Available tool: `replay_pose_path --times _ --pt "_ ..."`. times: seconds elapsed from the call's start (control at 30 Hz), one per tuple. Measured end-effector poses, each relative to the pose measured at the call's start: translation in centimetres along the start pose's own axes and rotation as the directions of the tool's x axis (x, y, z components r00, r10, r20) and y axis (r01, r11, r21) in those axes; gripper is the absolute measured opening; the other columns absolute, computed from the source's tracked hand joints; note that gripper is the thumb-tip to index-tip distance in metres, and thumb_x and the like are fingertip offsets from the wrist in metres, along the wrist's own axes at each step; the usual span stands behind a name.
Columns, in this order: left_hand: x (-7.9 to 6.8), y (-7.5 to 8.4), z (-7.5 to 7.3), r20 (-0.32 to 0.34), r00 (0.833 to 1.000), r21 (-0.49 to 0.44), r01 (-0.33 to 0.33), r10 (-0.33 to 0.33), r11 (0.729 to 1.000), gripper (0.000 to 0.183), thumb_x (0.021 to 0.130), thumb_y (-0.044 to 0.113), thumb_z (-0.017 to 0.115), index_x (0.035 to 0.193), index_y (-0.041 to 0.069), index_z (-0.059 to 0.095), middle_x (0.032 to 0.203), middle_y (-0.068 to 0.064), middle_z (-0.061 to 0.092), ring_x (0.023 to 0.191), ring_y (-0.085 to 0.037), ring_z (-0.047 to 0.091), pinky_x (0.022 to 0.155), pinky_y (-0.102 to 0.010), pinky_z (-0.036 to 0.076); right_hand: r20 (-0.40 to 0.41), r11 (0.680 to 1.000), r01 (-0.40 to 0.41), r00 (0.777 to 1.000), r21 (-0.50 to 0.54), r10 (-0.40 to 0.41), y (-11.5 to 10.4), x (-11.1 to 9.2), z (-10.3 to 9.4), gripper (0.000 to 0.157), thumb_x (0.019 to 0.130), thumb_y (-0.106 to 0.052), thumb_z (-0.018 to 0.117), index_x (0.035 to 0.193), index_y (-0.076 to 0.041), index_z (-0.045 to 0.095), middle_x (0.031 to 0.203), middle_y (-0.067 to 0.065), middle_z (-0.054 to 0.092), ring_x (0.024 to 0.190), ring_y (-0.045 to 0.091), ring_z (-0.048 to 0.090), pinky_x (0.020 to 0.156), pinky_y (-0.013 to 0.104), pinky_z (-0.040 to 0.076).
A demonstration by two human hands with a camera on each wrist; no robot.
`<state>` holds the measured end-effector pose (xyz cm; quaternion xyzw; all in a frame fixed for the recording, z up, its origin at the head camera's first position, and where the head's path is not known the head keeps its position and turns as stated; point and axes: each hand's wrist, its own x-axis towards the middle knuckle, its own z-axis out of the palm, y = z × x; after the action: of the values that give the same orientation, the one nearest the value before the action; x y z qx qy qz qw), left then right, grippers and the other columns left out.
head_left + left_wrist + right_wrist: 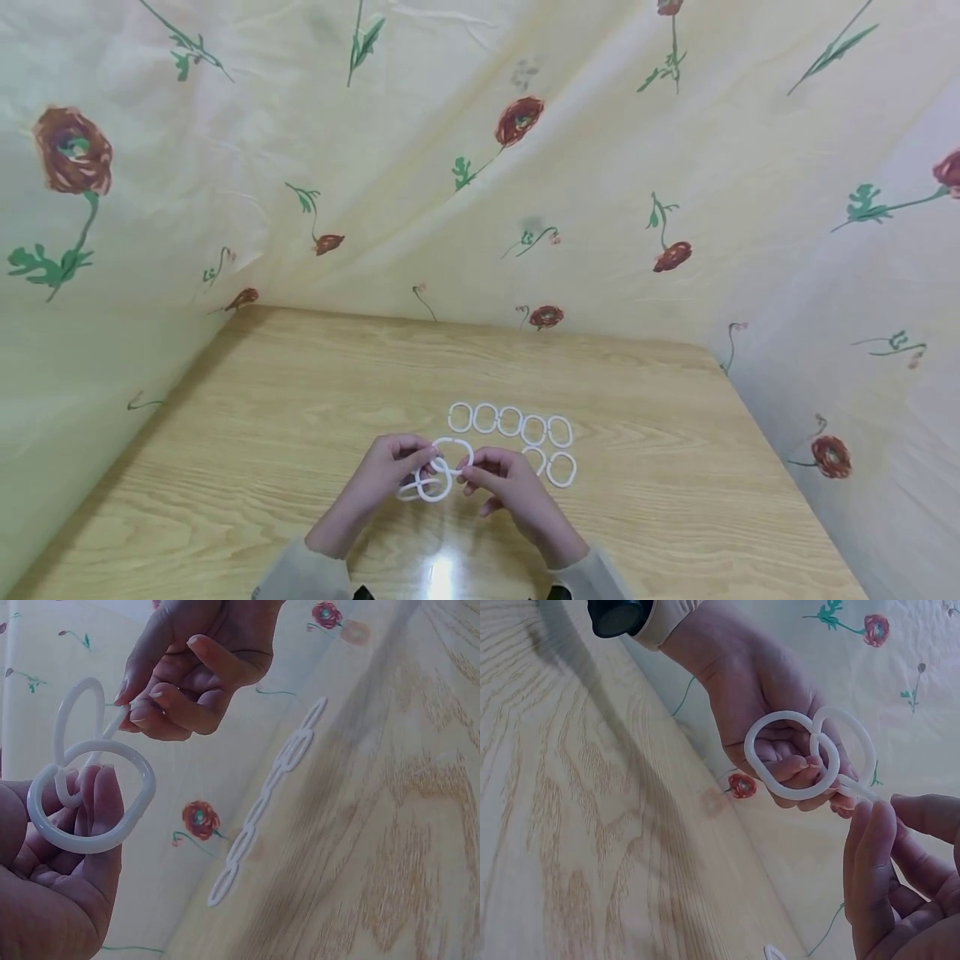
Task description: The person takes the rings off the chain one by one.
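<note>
White oval plastic links hang together between my two hands in the head view. My left hand (393, 468) pinches them where they cross. Thumb and fingertips of my right hand (508, 482) pinch the right side of the upper link (471, 451). A second link (436, 499) hangs looped below it, and a third (407, 497) shows partly behind. The left wrist view has the near link (147, 784) lying across the left hand's fingers, with the right hand (199, 686) beyond. In the right wrist view, one link (790, 793) faces the camera; fingers hide where the links meet.
Several more white links (510, 421) lie in a row on the wooden table (652, 517), just beyond my hands. Another link (561, 470) lies nearer on the right, beside one partly behind the right hand. A flowered cloth (420, 208) walls the table at the back and sides.
</note>
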<state>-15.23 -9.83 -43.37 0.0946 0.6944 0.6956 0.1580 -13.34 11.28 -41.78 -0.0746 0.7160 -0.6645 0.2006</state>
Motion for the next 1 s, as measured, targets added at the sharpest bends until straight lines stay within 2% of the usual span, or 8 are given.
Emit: replay_pose_path --times 0.1,0.37,0.63,0.87,1.0 --pt "-0.1 0.0 -0.2 0.019 1.0 -0.009 -0.003 0.003 1.0 0.031 0.095 0.011 0.06 0.109 -0.017 0.06 0.076 0.007 0.065 0.068 -0.004 0.06 0.066 -0.017 0.056 0.001 1.0 0.01 1.0 0.005 -0.01 -0.1 0.0 0.0 0.033 0.092 -0.015 0.064 0.107 0.014 0.057 0.089 -0.001 0.067 0.076 0.006 0.061 0.051 0.015 0.052" --pt "-0.3 0.1 -0.6 0.052 0.998 -0.007 -0.041 0.041 0.999 0.032 0.094 0.008 0.06 0.111 -0.019 0.058 0.078 0.005 0.065 0.068 -0.004 0.06 0.061 -0.017 0.055 -0.012 1.0 0.018 1.0 0.018 -0.018 -0.5 -0.2 0.0 0.036 0.092 -0.015 0.064 0.108 0.016 0.055 0.083 -0.008 0.066 0.075 0.005 0.062 0.051 0.016 0.053" --pt "-0.3 -0.2 -1.0 0.091 0.994 -0.028 -0.055 0.057 0.998 0.036 0.09 0.006 0.064 0.114 -0.02 0.055 0.088 -0.001 0.068 0.074 -0.005 0.063 0.07 -0.018 0.058 -0.041 0.999 0.008 0.999 0.05 -0.006 -0.3 -0.4 -0.2 0.036 0.093 -0.017 0.063 0.11 0.015 0.055 0.084 -0.008 0.067 0.076 0.005 0.061 0.052 0.016 0.052" --pt "-0.3 -0.6 -1.4 0.163 0.984 -0.04 -0.066 0.072 0.997 0.045 0.087 0.006 0.068 0.118 -0.022 0.051 0.093 0.002 0.065 0.086 -0.008 0.065 0.08 -0.018 0.057 -0.052 0.998 0.024 0.998 0.055 -0.022 -0.4 -0.6 -0.4 0.037 0.093 -0.016 0.062 0.11 0.015 0.055 0.085 -0.008 0.067 0.076 0.004 0.061 0.052 0.016 0.052" --pt "-0.3 -0.6 -1.6 0.164 0.985 -0.039 -0.055 0.06 0.998 0.046 0.087 0.006 0.068 0.12 -0.02 0.05 0.096 0.002 0.065 0.087 -0.008 0.064 0.081 -0.019 0.057 -0.047 0.998 0.035 0.998 0.056 -0.032 -0.4 -0.4 -0.6 0.037 0.094 -0.017 0.062 0.11 0.015 0.055 0.086 -0.009 0.067 0.076 0.004 0.061 0.052 0.015 0.052"
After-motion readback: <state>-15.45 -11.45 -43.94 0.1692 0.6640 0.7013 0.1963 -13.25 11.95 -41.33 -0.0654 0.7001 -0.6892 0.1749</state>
